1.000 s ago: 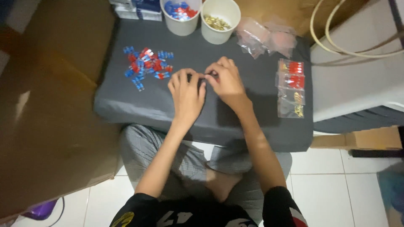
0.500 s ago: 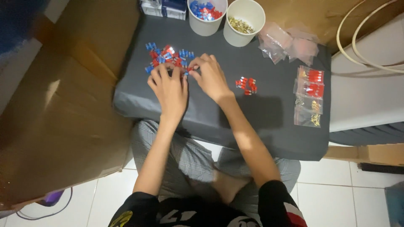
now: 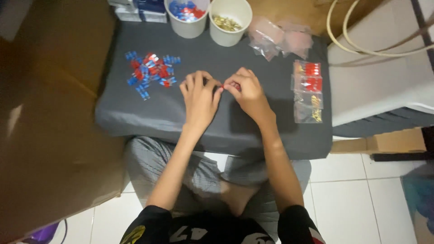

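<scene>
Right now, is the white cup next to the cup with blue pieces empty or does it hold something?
It holds something: the white cup stands upright, with small gold-coloured pieces visible inside.

Home floor: white tiles (image 3: 352, 190), cardboard (image 3: 49, 135), cushion worktop (image 3: 181, 117).

We are pinching a tiny red plastic connector (image 3: 224, 86) between the fingertips of both hands, holding it just above the grey padded surface (image 3: 158, 113), mostly hidden by our fingers, right of the loose red-and-blue pile (image 3: 151, 70).
</scene>
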